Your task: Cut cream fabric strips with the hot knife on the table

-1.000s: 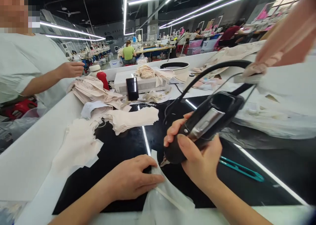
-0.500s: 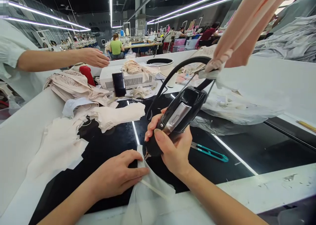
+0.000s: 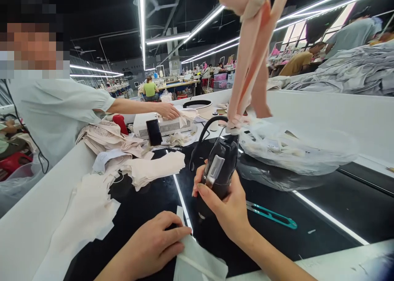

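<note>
In the head view, my right hand (image 3: 229,205) is wrapped round a black handheld power tool (image 3: 217,172) with a silver plate on its side. Its lower end points down, just above the black tabletop and apart from the cloth. A black cord and a knotted pink cloth strip (image 3: 250,63) run from its top. My left hand (image 3: 155,242) has its fingers together on a thin white fabric piece (image 3: 201,260), gripping it by the edge; the thumb is mostly hidden. Teal thread snips (image 3: 272,216) lie right of my right hand.
Stacked pale fabric pieces (image 3: 156,168) lie to the left, near a phone (image 3: 154,132) leaning on a white vented box (image 3: 141,127). A clear plastic bag (image 3: 295,149) lies at right. Across the left wall, a co-worker's hand (image 3: 168,110) touches cloth on the box.
The tool has come away from the fabric and stands more upright in my right hand. The co-worker's hand has reached right and down to cloth on the box. My view has tilted up.
</note>
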Tool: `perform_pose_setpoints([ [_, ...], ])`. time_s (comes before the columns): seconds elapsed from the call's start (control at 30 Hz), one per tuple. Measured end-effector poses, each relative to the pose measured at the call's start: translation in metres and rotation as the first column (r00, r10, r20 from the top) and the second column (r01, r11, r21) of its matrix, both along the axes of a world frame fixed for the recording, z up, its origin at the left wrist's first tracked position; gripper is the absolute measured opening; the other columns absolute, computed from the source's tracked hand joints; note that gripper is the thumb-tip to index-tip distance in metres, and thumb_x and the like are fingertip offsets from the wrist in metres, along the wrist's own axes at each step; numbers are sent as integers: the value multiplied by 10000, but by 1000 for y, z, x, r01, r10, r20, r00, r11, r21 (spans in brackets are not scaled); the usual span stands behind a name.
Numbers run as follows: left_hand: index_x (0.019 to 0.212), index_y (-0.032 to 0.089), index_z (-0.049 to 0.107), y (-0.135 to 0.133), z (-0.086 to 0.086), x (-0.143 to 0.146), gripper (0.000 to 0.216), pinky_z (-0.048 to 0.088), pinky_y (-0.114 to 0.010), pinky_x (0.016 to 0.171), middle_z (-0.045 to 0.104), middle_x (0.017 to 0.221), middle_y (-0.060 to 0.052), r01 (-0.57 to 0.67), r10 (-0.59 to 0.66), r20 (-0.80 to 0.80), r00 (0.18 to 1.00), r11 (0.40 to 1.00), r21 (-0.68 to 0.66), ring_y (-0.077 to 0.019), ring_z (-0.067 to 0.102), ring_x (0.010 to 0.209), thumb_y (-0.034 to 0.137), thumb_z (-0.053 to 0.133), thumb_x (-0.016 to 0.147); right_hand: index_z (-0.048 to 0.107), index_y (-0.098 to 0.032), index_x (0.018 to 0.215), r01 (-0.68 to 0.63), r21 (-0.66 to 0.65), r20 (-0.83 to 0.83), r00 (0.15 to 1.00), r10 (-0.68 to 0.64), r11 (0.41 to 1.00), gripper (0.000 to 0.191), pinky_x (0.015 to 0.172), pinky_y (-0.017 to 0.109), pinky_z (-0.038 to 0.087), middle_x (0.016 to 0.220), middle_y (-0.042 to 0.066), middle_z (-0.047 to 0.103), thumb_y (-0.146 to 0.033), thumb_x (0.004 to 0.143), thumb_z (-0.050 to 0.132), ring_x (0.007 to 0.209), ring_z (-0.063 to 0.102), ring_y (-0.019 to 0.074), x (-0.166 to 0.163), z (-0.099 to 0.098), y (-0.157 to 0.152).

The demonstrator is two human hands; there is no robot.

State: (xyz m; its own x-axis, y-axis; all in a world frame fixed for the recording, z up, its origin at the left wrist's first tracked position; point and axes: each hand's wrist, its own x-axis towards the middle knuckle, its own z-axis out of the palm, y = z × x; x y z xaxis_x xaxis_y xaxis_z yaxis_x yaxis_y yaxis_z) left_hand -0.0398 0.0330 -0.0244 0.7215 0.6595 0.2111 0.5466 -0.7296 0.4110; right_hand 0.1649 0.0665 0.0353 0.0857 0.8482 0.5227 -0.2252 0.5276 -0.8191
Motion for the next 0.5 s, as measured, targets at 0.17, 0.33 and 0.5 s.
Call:
perform_pose_setpoints([
  [0.17,1307,204,638,4,-4,8,328,593,-350,919,662,1143,-89,-100,102,-44,994,994,47,-229,656,1047,178,639,980,535,-244,1016,80,38,123,989,-84,996,381,594,265,536,810,-28,642,-451,831,796,645,604,148,21,1,7],
  [0.33,1089,189,663,8,-19,14,217,604,-316,860,675,1056,-61,-121,132,-57,990,978,170,-218,668,958,131,736,893,554,-242,1166,159,97,307,934,-182,982,396,826,347,581,1020,38,704,-528,920,677,895,685,214,36,-3,16],
  [0.5,918,204,587,18,-39,16,184,588,-285,848,676,1030,-48,-141,139,23,990,962,232,-204,675,945,62,682,849,571,-249,1295,212,153,548,794,-261,965,442,949,427,592,1210,91,710,-525,953,614,1062,705,285,58,-20,21],
])
